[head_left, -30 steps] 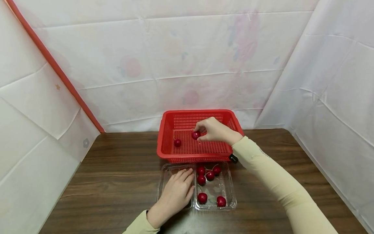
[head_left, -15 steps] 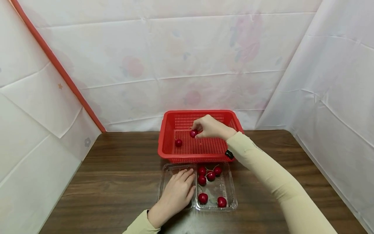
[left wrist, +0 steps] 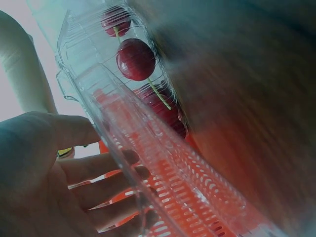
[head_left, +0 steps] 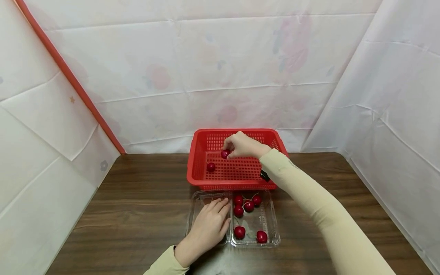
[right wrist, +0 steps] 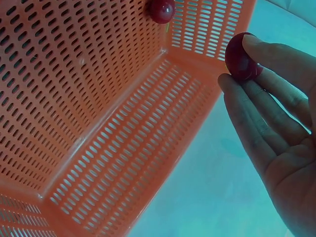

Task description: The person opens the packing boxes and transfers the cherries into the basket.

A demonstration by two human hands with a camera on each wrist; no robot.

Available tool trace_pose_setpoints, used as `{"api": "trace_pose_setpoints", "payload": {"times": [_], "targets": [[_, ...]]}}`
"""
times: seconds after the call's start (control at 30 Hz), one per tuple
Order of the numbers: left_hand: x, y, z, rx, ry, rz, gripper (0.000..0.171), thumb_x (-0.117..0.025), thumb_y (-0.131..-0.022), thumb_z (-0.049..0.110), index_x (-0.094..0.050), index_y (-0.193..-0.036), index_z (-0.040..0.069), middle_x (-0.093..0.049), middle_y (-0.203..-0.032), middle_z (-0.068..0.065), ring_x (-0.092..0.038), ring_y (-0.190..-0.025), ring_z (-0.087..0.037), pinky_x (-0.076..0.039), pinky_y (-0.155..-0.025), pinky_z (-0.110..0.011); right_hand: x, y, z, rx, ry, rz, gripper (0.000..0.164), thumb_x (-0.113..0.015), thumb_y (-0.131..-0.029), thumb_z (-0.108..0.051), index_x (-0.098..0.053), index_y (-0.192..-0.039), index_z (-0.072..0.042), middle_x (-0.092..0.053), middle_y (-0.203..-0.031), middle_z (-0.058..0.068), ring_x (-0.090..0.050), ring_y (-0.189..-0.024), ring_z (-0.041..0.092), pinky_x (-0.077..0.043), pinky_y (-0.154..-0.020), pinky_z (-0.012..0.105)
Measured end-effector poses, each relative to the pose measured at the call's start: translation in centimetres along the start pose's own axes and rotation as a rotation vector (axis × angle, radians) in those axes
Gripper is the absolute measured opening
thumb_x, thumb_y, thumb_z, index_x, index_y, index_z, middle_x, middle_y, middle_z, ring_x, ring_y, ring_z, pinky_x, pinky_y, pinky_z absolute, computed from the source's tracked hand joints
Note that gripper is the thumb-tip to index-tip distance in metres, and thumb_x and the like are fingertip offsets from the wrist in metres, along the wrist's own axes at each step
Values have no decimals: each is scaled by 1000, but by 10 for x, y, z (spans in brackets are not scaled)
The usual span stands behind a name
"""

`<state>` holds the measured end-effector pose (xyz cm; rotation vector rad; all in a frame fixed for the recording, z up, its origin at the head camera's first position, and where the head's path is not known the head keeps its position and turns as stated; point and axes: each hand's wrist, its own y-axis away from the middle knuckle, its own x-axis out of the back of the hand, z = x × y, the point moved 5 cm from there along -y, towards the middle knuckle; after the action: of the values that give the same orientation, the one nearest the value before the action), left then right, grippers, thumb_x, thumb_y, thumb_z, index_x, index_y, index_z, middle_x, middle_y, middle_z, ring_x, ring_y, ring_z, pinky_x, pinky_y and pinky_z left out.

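My right hand (head_left: 242,145) pinches a dark red cherry (right wrist: 240,57) between thumb and fingers, over the red plastic basket (head_left: 232,183). A second cherry (head_left: 211,167) lies on the basket floor toward the left. My left hand (head_left: 209,223) rests with fairly straight fingers on the left half of a clear plastic clamshell box (head_left: 269,244). In the left wrist view its fingers (left wrist: 101,165) lie along the clear wall. The box's right half holds several cherries: a stemmed cluster (head_left: 248,206) at the back, one cherry (head_left: 239,232) front left and another (head_left: 261,236) front right.
A dark wood-grain table (head_left: 137,214) carries the basket and the box. White patterned sheeting (head_left: 192,68) hangs close behind the basket, and more sheeting (head_left: 395,133) stands at the right. A red strip (head_left: 75,82) runs down the left corner.
My right hand, with the cherry pinched, has drifted a little left and toward the back over the basket. My left hand stays on the box.
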<state>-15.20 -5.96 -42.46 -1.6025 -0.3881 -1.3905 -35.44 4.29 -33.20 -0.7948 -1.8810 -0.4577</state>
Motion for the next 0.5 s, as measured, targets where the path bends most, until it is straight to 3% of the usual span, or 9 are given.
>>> {"api": "trace_pose_setpoints", "payload": {"times": [0.5], "targets": [[-1, 2, 2, -7, 9, 15, 35, -65, -86, 28, -67, -114, 7, -64, -123, -8, -58, -113, -26, -48, -91, -39, -9, -12, 11, -55, 27, -36, 22, -77, -78, -14, -71, -98, -10, -70, -94, 2, -66, -84, 10, -55, -76, 26]]}}
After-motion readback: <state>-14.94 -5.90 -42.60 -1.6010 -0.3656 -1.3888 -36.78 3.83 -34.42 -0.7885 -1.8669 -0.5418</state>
